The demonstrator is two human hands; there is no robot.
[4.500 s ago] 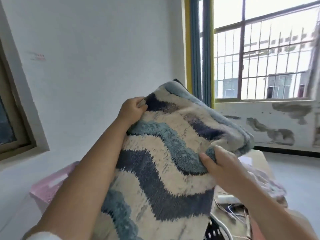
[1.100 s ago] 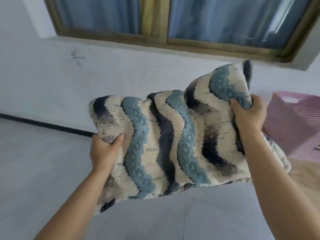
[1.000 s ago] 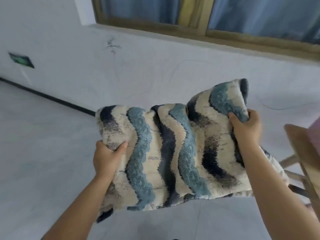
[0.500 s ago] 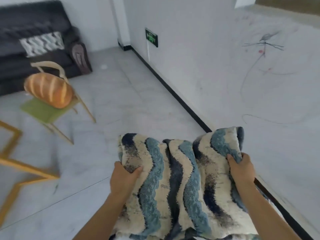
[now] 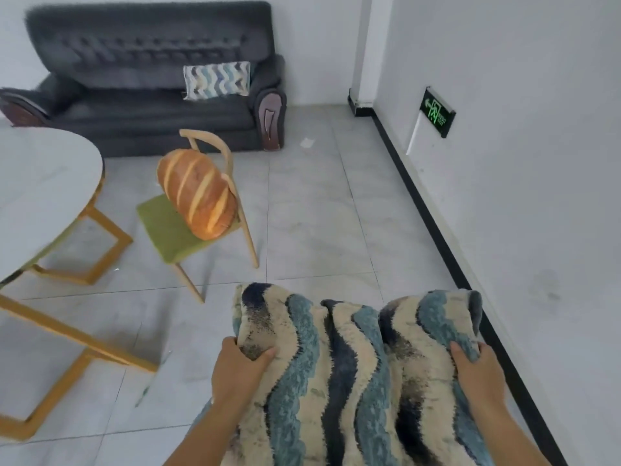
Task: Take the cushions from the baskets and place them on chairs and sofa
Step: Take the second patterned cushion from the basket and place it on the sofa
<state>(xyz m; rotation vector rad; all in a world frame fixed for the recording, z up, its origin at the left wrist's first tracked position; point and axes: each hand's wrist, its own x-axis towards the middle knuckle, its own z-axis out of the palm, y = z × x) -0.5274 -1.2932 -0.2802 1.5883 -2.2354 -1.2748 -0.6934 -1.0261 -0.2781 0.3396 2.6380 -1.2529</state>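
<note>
I hold a fluffy cushion [image 5: 349, 371] with wavy cream, blue and navy stripes low in front of me. My left hand [image 5: 237, 369] grips its left edge and my right hand [image 5: 477, 375] grips its right edge. Ahead to the left stands a wooden chair [image 5: 188, 230] with a green seat, and a bread-shaped cushion [image 5: 196, 193] leans on its back. Against the far wall is a dark grey sofa [image 5: 134, 105] with a small chevron-patterned cushion [image 5: 217, 79] at its right end. No basket is in view.
A round white table [image 5: 37, 183] on yellow-wood legs fills the left side. A white wall [image 5: 504, 163] with a black skirting and a green exit sign [image 5: 438, 112] runs along the right. Grey floor tiles [image 5: 312, 213] lie between me and the sofa.
The view has swung left from the window wall and pink basket to the room with chair and sofa. The striped cushion stays in both hands, now held lower.
</note>
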